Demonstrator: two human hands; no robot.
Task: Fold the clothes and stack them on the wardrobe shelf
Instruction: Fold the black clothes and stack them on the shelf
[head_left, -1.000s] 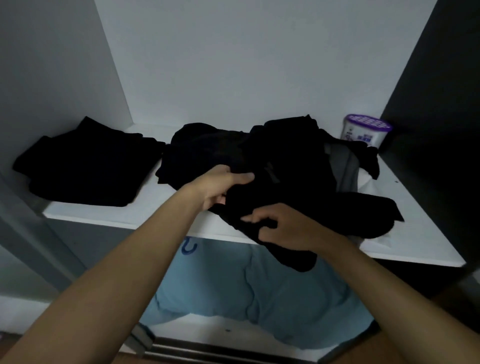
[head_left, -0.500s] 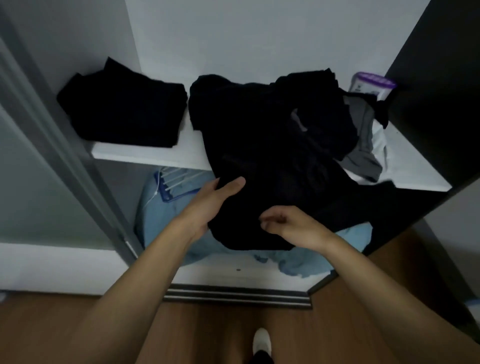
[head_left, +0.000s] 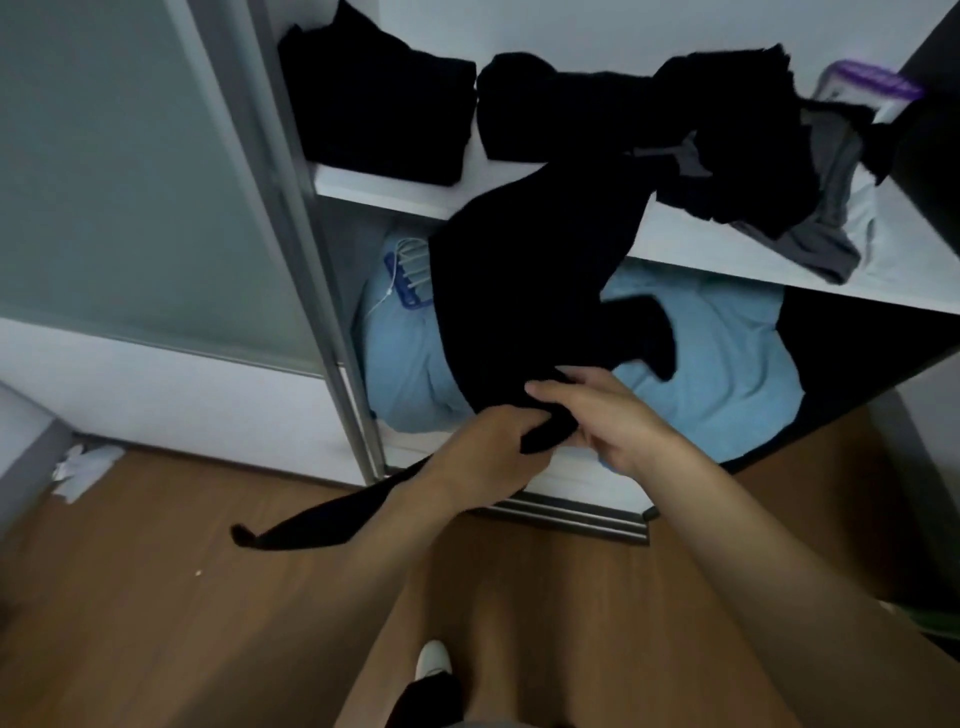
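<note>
A black garment (head_left: 524, 291) hangs from the white wardrobe shelf (head_left: 395, 195) down in front of the lower compartment. My left hand (head_left: 483, 457) grips its lower edge, and a loose black strip trails down past my forearm. My right hand (head_left: 618, 415) pinches the same edge just to the right. On the shelf's left end lies a folded black stack (head_left: 379, 109). A heap of unfolded black clothes (head_left: 675, 119) with a grey piece (head_left: 826, 208) fills the shelf's middle and right.
A light blue bundle (head_left: 717, 353) fills the compartment under the shelf. A frosted sliding door (head_left: 135, 171) stands at the left. A purple-lidded tub (head_left: 862, 91) sits at the shelf's back right. Wooden floor (head_left: 156, 597) lies below, with crumpled white paper (head_left: 85, 467) at the left.
The black garment has been drawn off the shelf heap and downward. Both hands have come lower and closer together on its edge, and the view has tilted down towards the floor.
</note>
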